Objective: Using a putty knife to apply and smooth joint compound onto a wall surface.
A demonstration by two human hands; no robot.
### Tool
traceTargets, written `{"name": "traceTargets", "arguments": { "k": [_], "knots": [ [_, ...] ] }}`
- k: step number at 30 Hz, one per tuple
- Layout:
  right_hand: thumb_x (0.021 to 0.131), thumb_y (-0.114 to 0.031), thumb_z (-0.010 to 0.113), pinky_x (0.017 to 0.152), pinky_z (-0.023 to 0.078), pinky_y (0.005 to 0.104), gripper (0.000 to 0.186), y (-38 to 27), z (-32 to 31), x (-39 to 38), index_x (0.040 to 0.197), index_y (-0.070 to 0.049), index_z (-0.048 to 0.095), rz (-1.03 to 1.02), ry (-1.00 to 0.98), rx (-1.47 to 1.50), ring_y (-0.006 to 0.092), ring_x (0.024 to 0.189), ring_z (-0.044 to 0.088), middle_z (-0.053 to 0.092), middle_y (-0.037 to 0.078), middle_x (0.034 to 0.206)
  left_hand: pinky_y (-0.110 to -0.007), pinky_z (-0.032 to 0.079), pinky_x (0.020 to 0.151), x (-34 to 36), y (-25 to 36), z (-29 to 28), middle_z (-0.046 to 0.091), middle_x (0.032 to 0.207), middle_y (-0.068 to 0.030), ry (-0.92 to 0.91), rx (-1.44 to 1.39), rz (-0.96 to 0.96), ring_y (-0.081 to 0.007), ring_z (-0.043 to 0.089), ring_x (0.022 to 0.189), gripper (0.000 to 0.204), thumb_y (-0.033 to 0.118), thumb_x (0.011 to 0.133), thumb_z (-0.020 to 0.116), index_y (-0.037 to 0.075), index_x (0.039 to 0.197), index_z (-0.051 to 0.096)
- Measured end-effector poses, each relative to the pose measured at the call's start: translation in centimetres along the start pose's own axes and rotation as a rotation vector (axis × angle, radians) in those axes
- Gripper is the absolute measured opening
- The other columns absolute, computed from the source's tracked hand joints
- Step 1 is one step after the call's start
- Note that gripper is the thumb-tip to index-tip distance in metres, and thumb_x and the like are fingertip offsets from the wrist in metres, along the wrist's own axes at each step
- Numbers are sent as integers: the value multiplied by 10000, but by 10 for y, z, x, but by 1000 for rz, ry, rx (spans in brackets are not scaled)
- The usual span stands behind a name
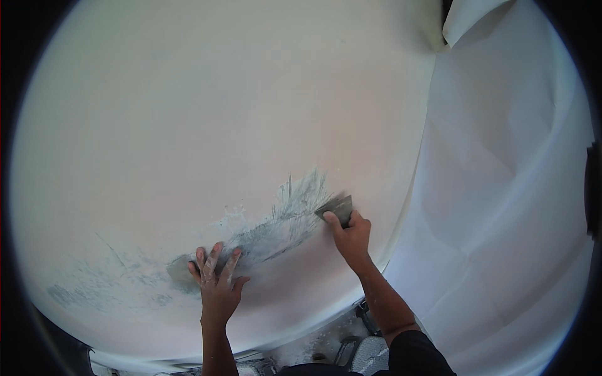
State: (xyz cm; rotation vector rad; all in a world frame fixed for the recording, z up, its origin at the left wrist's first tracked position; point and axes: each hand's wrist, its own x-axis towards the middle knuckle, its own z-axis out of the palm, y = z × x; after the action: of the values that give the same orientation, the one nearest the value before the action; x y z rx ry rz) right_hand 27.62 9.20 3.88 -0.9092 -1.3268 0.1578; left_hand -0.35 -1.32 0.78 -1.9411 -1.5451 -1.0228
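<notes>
A large pale, curved panel (219, 113) carries a streaky band of grey-white filler (291, 232) across its lower part, with fainter smears at left. My left hand (219, 279) lies with spread, whitened fingers on a grey shape (182, 276), either a thin plate or smeared filler; I cannot tell which. My right hand (354, 241), to the upper right, grips a flat grey spreader (335, 205) between thumb and fingers, at the right end of the band.
A large creased white sheet (495, 207) runs down the right side of the panel. Below the panel's curved lower edge are speckled floor (313, 344) and dark frame-like objects (345, 354). A dark object (589, 191) sits at the far right rim.
</notes>
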Motion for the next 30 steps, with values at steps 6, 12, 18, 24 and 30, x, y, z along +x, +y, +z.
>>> {"name": "traceTargets", "arguments": {
  "k": [6, 12, 18, 24, 30],
  "knots": [
    [822, -276, 769, 512, 419, 250, 357, -6, -1, 5, 742, 32, 609, 55, -70, 0, 44, 555, 478, 586, 20, 568, -572, 43, 1144, -1, 0, -1, 263, 1534, -13, -8, -11, -13, -319, 103, 1465, 720, 208, 678, 827, 284, 1335, 542],
    [837, -318, 758, 495, 414, 266, 372, 4, 3, 3, 768, 17, 610, 72, -41, 46, 83, 509, 474, 580, 33, 565, -568, 46, 1146, 0, 0, -4, 287, 1526, -12, -8, -14, -14, -321, 113, 1463, 704, 189, 695, 815, 273, 1338, 540],
    [864, -278, 730, 537, 418, 238, 320, 4, -6, 5, 825, 22, 627, 170, -67, -6, 51, 585, 487, 610, 5, 631, -559, 39, 1149, 0, -1, -5, 294, 1525, -15, -19, -42, -8, -320, 111, 1463, 699, 175, 703, 807, 268, 1341, 538],
    [817, -334, 773, 478, 415, 280, 422, 4, -5, 13, 701, 29, 594, 154, 1, 32, 73, 493, 456, 562, 41, 529, -571, 34, 1144, 1, 2, -6, 291, 1526, -27, -27, -32, -16, -325, 110, 1462, 726, 155, 690, 811, 265, 1350, 527],
    [827, -307, 763, 494, 419, 272, 377, 11, -3, 5, 773, 37, 617, 182, -4, 57, 68, 522, 472, 576, 36, 560, -573, 32, 1142, -1, 1, -4, 287, 1526, -30, -21, -43, -26, -321, 103, 1464, 731, 155, 684, 815, 266, 1347, 528]
  ]
}}
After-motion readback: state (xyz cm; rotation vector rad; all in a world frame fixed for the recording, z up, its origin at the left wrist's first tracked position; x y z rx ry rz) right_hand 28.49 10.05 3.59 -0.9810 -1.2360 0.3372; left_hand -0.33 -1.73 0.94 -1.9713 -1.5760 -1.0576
